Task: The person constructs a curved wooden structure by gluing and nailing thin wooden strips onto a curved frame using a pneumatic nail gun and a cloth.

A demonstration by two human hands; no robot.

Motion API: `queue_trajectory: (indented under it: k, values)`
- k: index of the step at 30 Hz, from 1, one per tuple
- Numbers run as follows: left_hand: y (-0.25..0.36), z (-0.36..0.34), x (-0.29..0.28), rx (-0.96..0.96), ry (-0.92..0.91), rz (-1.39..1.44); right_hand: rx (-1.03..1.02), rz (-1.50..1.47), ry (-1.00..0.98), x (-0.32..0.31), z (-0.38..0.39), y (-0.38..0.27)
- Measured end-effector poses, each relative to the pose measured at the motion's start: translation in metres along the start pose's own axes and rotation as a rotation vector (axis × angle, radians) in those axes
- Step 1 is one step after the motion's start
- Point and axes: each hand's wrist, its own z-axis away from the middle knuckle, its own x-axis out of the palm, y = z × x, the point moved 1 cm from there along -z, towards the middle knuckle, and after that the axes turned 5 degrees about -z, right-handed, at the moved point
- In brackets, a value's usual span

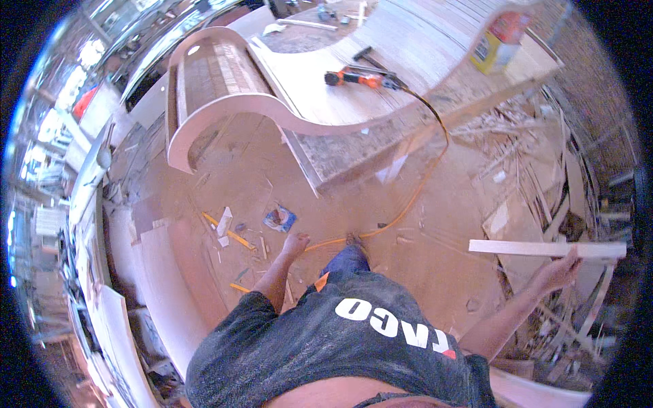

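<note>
Out at the right, my right hand [562, 268] is closed around a straight, pale wooden strip [510, 247], held roughly level above the scrap heap. My left hand [296, 243] hangs low in front of me with its fingers curled, and I see nothing in it. Near it, a yellow-orange cord [411, 201] runs along the floor and up to an orange and black power tool [360, 79]. That tool lies on a large, wavy wooden piece [320, 88] ahead, beside a hammer [373, 62].
A red and yellow container [500, 42] stands at the back right on the workbench [388, 158]. Offcuts and splintered wood [537, 177] pile up on the right. A blue packet [279, 218] and small scraps lie on the floor. Curved panels [166, 285] lean at the left.
</note>
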Motion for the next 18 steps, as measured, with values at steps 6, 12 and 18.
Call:
queue_trajectory:
  k: [6,12,18]
  values:
    - [0.035,0.013,-0.024,-0.059,0.114,0.062,-0.226,-0.139,-0.442,0.225,0.002,-0.059]
    - [0.113,0.012,-0.12,-0.073,-0.284,-0.114,-0.482,-0.111,-0.889,0.401,0.086,-0.202]
    - [0.262,0.085,-0.259,0.045,-0.16,0.275,-0.659,-0.125,-1.166,0.543,0.196,-0.32]
